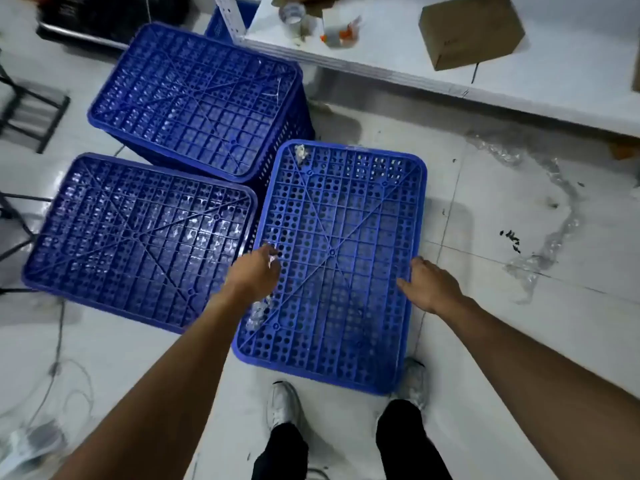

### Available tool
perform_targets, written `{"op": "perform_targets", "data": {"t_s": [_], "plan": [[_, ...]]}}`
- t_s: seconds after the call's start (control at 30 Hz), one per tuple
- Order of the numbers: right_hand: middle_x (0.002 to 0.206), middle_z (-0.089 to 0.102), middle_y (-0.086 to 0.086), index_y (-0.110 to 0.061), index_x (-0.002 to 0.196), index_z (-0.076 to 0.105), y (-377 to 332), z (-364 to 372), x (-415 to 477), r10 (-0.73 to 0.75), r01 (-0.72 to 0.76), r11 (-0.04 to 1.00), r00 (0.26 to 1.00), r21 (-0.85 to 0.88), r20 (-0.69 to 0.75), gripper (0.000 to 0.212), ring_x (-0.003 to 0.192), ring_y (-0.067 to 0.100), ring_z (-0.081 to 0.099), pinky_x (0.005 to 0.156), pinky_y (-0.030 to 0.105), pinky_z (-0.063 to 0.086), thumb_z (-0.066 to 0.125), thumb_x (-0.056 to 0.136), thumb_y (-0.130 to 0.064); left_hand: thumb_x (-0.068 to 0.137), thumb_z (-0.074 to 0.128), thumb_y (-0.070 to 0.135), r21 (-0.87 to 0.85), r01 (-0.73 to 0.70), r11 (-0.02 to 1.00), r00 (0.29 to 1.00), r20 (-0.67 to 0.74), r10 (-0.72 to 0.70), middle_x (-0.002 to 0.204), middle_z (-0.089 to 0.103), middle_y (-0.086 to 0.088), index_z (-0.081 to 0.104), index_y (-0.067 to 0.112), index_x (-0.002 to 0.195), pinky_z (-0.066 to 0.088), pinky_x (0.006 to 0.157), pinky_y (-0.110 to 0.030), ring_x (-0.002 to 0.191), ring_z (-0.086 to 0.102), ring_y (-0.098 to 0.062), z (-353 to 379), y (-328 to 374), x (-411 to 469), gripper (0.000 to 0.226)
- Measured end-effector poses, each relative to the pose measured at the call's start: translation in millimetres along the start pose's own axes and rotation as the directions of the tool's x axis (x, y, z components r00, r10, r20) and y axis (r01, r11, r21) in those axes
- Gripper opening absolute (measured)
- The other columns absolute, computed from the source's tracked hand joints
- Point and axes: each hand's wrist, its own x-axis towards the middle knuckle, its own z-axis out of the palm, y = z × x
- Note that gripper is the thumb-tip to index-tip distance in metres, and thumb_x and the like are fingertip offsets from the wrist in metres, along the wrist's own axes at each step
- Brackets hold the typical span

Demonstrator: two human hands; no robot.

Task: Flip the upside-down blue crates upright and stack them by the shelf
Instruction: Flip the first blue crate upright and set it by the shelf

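Three blue perforated crates lie upside down on the white tiled floor. The nearest crate [343, 258] is straight in front of me. My left hand [254, 273] grips its left edge, fingers curled over the rim beside a scrap of clear plastic. My right hand [431, 285] holds the right edge, thumb on the crate's bottom and fingers down the side. A second crate [138, 237] lies to the left, and a third crate [197, 98], on a taller pile, sits behind. The white shelf [381, 76] runs along the back right.
On the shelf are a cardboard box [471, 29] and a tape roll [292, 13]. Another blue crate [221, 24] shows behind the shelf post. Crumpled clear plastic [557, 233] trails on the floor at right. Black metal frames [31, 112] stand left. My shoes [284, 403] are near the crate.
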Motion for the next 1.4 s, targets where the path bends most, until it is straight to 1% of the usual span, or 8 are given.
{"op": "perform_targets", "data": {"t_s": [0.17,0.33,0.43,0.57,0.7,0.9,1.07,1.4], "plan": [[0.139,0.051,0.015,-0.004,0.142,0.031,22,31,59,0.127,-0.123,0.988,0.991,0.087,-0.035,0.064,0.108,0.035,0.061,0.081,0.040,0.052,0.045,0.098,-0.048,0.103,0.039,0.033,0.068,0.058,0.996,0.998,-0.027,-0.057,0.130,0.056,-0.011,0.044,0.021,0.141,0.049,0.070,-0.034,0.084,0.060,-0.025,44,-14,51,0.040],[0.140,0.045,0.016,-0.004,0.149,0.018,13,49,101,0.185,-0.175,0.980,0.974,0.091,-0.127,0.071,0.088,0.034,0.063,0.060,0.033,0.043,0.038,0.100,-0.050,0.101,0.040,0.032,0.176,0.058,0.983,0.991,-0.131,-0.035,0.132,0.048,-0.014,0.040,0.015,0.140,0.051,0.085,-0.045,0.115,0.051,-0.032,60,-35,100,0.043],[0.124,0.053,0.019,0.000,0.133,0.032,9,56,108,0.305,-0.247,0.942,0.911,0.226,-0.277,0.056,0.068,0.031,0.052,0.057,0.035,0.039,0.044,0.100,-0.043,0.095,0.050,0.037,0.180,0.131,0.975,0.988,-0.108,-0.113,0.130,0.046,-0.014,0.038,0.012,0.136,0.050,0.085,-0.047,0.117,0.047,-0.034,61,-50,112,0.049],[0.123,0.050,0.021,0.000,0.127,0.037,10,71,111,0.366,-0.300,0.922,0.881,0.245,-0.299,0.052,0.086,0.041,0.061,0.060,0.036,0.040,0.047,0.098,-0.042,0.095,0.051,0.045,0.155,0.171,0.973,0.985,-0.037,-0.167,0.129,0.048,-0.015,0.039,0.009,0.132,0.049,0.087,-0.048,0.113,0.052,-0.035,65,-68,116,0.053],[0.123,0.046,0.020,-0.001,0.129,0.039,11,76,124,0.356,-0.281,0.928,0.863,0.246,-0.357,0.052,0.101,0.040,0.056,0.067,0.041,0.048,0.052,0.095,-0.038,0.092,0.055,0.050,0.072,0.163,0.984,0.986,0.005,-0.164,0.130,0.050,-0.015,0.033,0.009,0.137,0.052,0.088,-0.048,0.106,0.059,-0.036,69,-81,125,0.064],[0.131,0.051,0.022,0.003,0.134,0.039,9,76,140,0.544,-0.452,0.790,0.828,0.415,-0.134,0.057,0.108,0.043,0.056,0.078,0.042,0.042,0.041,0.098,-0.041,0.090,0.059,0.054,0.089,0.243,0.966,0.968,0.045,-0.247,0.136,0.047,-0.016,0.033,0.007,0.141,0.049,0.094,-0.049,0.114,0.057,-0.039,66,-77,137,0.075],[0.127,0.054,0.021,0.002,0.130,0.044,15,69,143,0.553,-0.462,0.775,0.827,0.432,-0.107,0.051,0.105,0.041,0.058,0.083,0.044,0.047,0.042,0.097,-0.037,0.088,0.063,0.051,0.055,0.308,0.950,0.948,0.058,-0.311,0.130,0.047,-0.018,0.038,0.009,0.135,0.047,0.098,-0.052,0.112,0.056,-0.040,66,-71,139,0.067],[0.099,0.062,0.017,-0.004,0.106,0.051,55,27,120,0.498,-0.355,0.807,0.839,0.473,-0.219,0.039,0.078,0.031,0.054,0.066,0.036,0.039,0.047,0.096,-0.042,0.088,0.063,0.050,-0.114,0.296,0.948,0.952,0.119,-0.283,0.119,0.050,-0.014,0.042,0.007,0.126,0.050,0.089,-0.049,0.098,0.055,-0.031,73,-26,130,0.061]]}}
